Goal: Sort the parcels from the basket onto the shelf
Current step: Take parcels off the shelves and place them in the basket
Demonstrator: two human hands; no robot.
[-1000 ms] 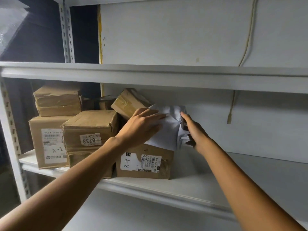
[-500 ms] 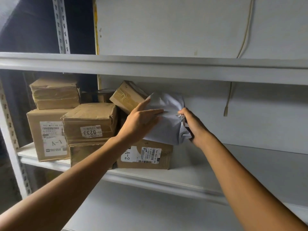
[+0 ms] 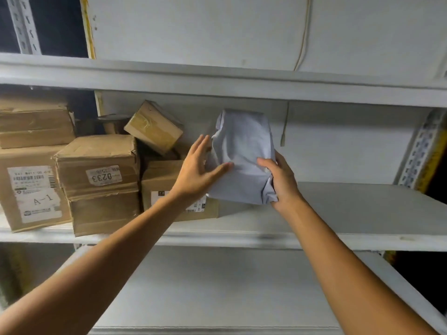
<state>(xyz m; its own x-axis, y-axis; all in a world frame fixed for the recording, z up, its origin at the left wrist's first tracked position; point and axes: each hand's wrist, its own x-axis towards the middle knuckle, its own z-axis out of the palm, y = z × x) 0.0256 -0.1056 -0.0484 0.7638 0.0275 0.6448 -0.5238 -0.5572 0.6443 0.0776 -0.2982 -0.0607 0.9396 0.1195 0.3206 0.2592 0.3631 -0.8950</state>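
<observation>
Head view, parcel: the grey soft-wrapped parcel (image 3: pixel 244 155) stands upright over the middle shelf (image 3: pixel 350 213), just right of the cardboard boxes, its lower left corner overlapping the top of the labelled box (image 3: pixel 159 182).
Head view, my right hand: my right hand (image 3: pixel 281 181) grips the parcel's lower right corner, fingers curled round the bunched wrap and thumb pressed on its front.
Head view, my left hand: my left hand (image 3: pixel 200 169) is spread wide, fingers splayed, with the thumb touching the parcel's front left side; it does not clasp anything.
Head view, boxes on the left: a box marked A-1 (image 3: pixel 31 189) sits at the far left with a flatter box (image 3: pixel 33 122) on top; beside it a box labelled 0233 (image 3: pixel 96 163) rests on another box (image 3: pixel 104 211).
Head view, tilted box: a small taped box (image 3: pixel 154 126) leans at an angle behind the stack.
Head view, upper shelf: the shelf above (image 3: pixel 217 81) runs across the frame, and a thin cord (image 3: pixel 302 44) hangs down the back wall.
</observation>
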